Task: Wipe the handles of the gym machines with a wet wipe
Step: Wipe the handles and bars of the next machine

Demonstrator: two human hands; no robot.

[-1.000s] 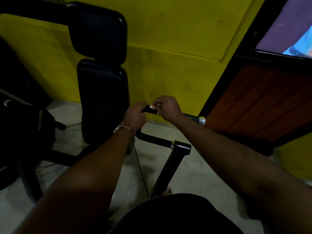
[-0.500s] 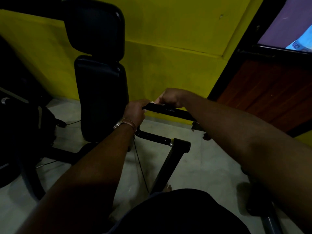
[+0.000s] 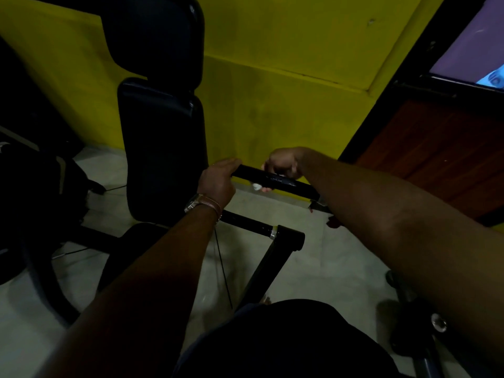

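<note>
A black padded handle of the gym machine runs from centre toward the right. My left hand holds its near end, with the thumb lying along the top. My right hand is curled over the middle of the handle, and a small bit of white wet wipe shows under its fingers. A second black handle with a silver ring sits lower, joined to a slanted black bar.
A black padded backrest stands upright just left of the hands against the yellow wall. Dark machine parts fill the left side. A brown wooden panel is at right. A metal knob sits low right, above pale floor.
My right hand has slid along the handle toward me and to the right, exposing more of the black grip between the hands. My left hand stays at the handle's end.
</note>
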